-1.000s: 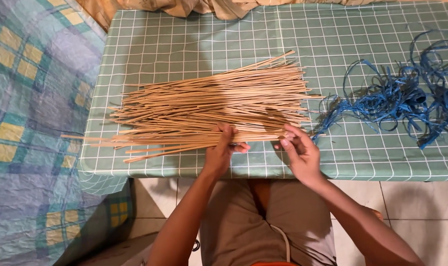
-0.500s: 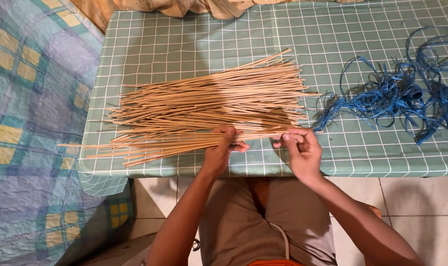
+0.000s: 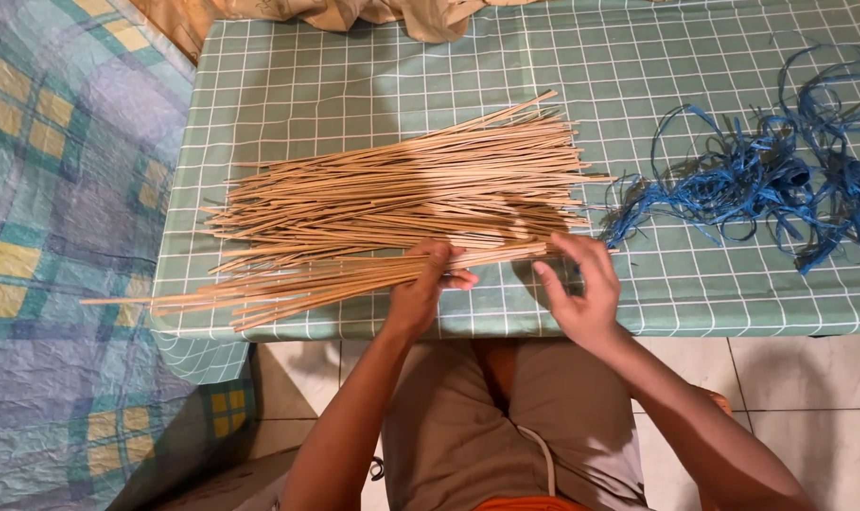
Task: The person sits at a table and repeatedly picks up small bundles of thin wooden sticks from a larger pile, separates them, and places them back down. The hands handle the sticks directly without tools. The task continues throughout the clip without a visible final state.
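Observation:
A large pile of thin pale wooden sticks [image 3: 402, 194] lies fanned across a table with a green checked cloth [image 3: 354, 66]. My left hand [image 3: 425, 289] is closed around a smaller bundle of sticks [image 3: 288, 284] at the table's near edge, whose left ends reach past the cloth's left edge. My right hand [image 3: 581, 289] touches the right ends of that bundle with its fingertips, fingers curled.
A tangle of blue raffia strips [image 3: 761, 180] lies on the right of the table. A beige cloth [image 3: 392, 14] is bunched at the far edge. A patchwork blue and yellow bedspread [image 3: 61, 189] borders the left. My knees are under the near edge.
The small bundle has been drawn nearer the table's front edge, apart from the main pile. My right hand has shifted slightly along its right ends.

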